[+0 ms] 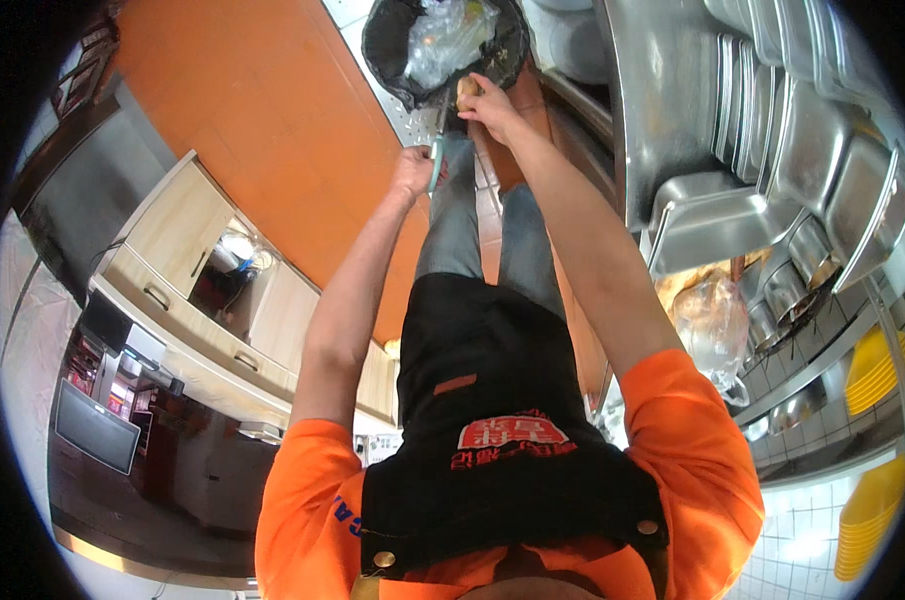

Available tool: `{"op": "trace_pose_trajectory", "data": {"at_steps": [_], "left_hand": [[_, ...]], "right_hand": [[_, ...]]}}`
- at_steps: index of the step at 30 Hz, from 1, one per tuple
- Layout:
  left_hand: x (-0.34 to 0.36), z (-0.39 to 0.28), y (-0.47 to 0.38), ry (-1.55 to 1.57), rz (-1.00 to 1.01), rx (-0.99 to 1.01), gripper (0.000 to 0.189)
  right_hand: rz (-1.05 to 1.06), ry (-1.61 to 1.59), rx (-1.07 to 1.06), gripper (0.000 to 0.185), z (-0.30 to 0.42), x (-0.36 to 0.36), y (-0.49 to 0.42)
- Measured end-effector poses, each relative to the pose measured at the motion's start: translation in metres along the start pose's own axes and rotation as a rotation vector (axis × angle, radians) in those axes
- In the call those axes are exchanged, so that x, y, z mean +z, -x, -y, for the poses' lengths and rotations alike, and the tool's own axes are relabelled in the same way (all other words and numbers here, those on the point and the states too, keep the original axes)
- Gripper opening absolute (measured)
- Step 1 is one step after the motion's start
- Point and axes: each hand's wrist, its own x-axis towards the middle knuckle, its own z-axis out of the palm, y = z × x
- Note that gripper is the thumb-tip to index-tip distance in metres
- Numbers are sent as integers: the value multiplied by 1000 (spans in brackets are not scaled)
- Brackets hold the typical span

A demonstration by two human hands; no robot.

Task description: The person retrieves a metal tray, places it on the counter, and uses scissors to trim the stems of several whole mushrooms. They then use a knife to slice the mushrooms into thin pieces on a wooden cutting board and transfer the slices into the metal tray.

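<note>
My left hand [416, 169] grips a bladed tool [437, 159] by its pale green handle. Its narrow metal part points away from me toward the bin; whether it is a knife or scissors is unclear. In my right hand [490, 107] is a small, tan, potato-like piece of produce [466, 93], held in the fingertips near the bin's near rim. Just beyond both hands stands a waste bin with a black liner [385, 52]. A crumpled clear plastic bag [449, 43] lies inside it. Small pale scraps dot the floor left of the bin.
Stacked steel pans [805, 142] fill a rack at right, beside a steel panel [659, 90]. A clear bag of tan contents [711, 311] and yellow trays [876, 367] are lower right. Wooden cabinets [190, 255] line the left, past the orange floor [265, 135].
</note>
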Motion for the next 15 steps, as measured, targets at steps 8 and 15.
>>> {"op": "trace_pose_trajectory", "data": {"at_steps": [8, 15], "left_hand": [[-53, 34, 94, -131, 66, 142, 24], [-20, 6, 179, -688, 94, 218, 7]], "right_hand": [[295, -303, -292, 59, 5, -32, 263], [-872, 495, -202, 64, -54, -173, 429]]}}
